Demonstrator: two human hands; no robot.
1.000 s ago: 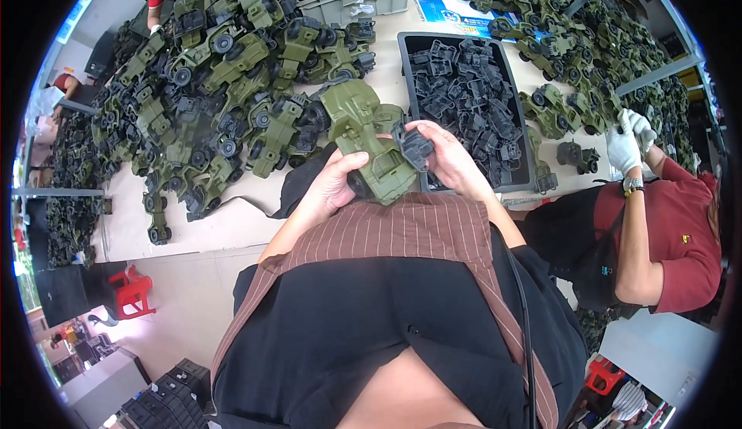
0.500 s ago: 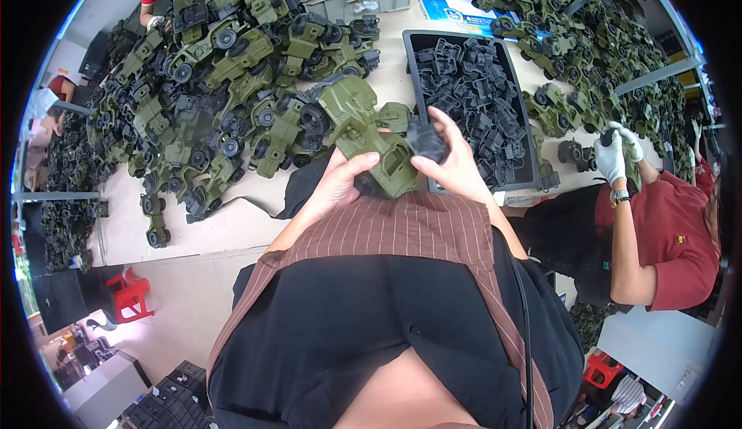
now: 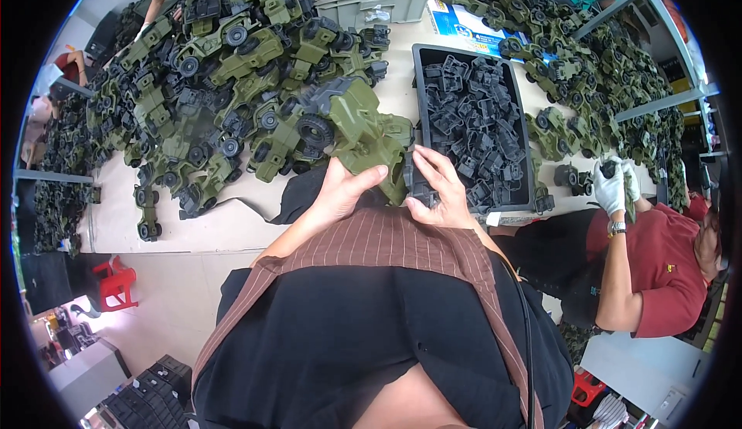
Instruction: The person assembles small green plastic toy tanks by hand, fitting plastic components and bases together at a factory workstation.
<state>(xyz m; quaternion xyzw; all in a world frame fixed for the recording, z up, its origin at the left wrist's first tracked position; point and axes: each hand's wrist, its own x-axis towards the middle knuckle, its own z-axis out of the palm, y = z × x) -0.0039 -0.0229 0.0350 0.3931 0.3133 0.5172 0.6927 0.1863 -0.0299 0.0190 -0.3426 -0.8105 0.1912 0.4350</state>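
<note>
An olive-green toy truck body (image 3: 358,120) is gripped in my left hand (image 3: 340,191), its thumb lying across the side nearest me. My right hand (image 3: 442,191) pinches a dark grey plastic part (image 3: 418,188) between thumb and fingers. That part stands on edge against the right side of the truck body; whether it is seated in it I cannot tell. Both hands are just beyond my brown striped apron (image 3: 379,236). Right of my right hand is a black tray (image 3: 530,168) with many loose dark grey plastic parts (image 3: 473,124).
Green toy trucks (image 3: 247,58) are heaped at the left, with more (image 3: 572,73) at the right. A grey bin (image 3: 413,5) stands at the back. A co-worker in a dark red shirt (image 3: 657,267) and white gloves (image 3: 609,189) works at the right. Metal rack bars (image 3: 665,104) cross the right side.
The dark grey part has turned on edge and come against the truck body's right side. The truck body has tilted in my left hand. The whole view has shifted slightly.
</note>
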